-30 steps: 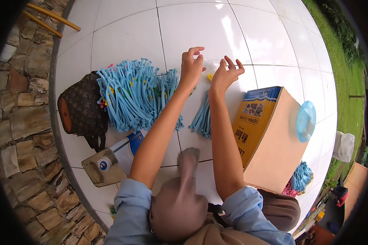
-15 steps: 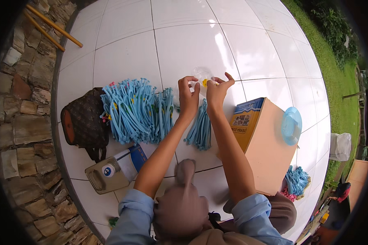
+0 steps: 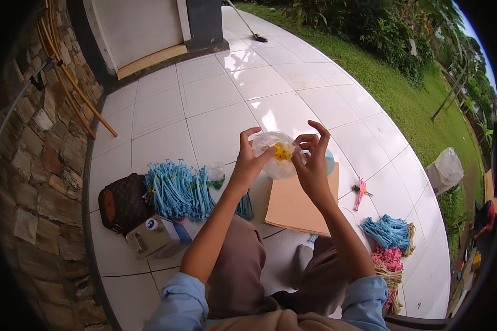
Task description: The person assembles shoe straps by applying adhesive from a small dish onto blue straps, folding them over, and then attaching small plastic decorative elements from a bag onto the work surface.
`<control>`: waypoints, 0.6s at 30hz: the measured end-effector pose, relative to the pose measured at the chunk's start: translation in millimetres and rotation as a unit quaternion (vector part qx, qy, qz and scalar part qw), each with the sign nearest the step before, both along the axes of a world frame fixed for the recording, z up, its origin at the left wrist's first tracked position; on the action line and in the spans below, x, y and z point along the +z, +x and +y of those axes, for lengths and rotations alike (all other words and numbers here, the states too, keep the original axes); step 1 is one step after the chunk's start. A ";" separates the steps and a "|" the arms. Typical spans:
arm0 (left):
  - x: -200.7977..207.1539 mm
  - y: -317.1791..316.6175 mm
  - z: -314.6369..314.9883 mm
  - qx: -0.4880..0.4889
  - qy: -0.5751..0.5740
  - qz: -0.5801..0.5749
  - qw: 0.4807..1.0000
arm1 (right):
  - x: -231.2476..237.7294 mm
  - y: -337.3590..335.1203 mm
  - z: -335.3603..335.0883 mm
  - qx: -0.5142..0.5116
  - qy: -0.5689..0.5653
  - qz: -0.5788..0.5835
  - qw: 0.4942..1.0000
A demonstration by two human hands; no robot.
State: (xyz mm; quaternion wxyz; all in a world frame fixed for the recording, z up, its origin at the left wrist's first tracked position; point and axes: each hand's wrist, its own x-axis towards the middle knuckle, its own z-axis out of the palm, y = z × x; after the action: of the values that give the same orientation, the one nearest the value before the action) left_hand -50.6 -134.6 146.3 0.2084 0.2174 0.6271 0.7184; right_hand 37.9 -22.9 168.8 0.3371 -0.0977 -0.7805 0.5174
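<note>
White-tiled floor (image 3: pixel 215 118) of an open porch, bounded on the left by one rough stone wall (image 3: pixel 36 182), on the right by a lawn (image 3: pixel 364 83); at the far end, one pale door (image 3: pixel 139 30). On the tiles, from larger to smaller: one cardboard box (image 3: pixel 298 207), its plain face uppermost; one brown backpack (image 3: pixel 130 198); one metal can (image 3: pixel 149 243) just beside it. Blue strips lie in three visible groups: a broad heap (image 3: pixel 176 190) beside the backpack, a narrow bundle (image 3: pixel 245 207) partly behind the left forearm, and a bundle (image 3: pixel 385 230) at the right. Two hands: the left hand (image 3: pixel 251 163) grips the near-left side of one clear bag (image 3: pixel 263 143), thumb over the plastic; the right hand (image 3: pixel 313 160) pinches its right edge. The bag is held up between them. Within: several yellow pieces (image 3: pixel 282 153), too clustered to count.
</note>
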 end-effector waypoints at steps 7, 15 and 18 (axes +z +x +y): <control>-30.6 51.5 70.4 -0.153 -0.028 0.054 0.986 | -39.3 76.9 65.1 -0.109 0.020 -0.048 0.993; -27.1 89.8 120.2 0.032 -0.049 -0.048 0.997 | 5.5 110.4 68.8 -0.152 0.232 0.049 0.960; -36.3 86.4 120.1 0.039 -0.010 -0.034 0.999 | 1.2 114.1 70.8 -0.101 0.194 0.036 0.975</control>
State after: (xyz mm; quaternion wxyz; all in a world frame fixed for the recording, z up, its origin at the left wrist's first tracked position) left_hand 35.8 -14.5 110.0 0.2034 0.1668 0.6345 0.7267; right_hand 152.1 47.9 170.0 0.4279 -0.0901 -0.8393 0.3230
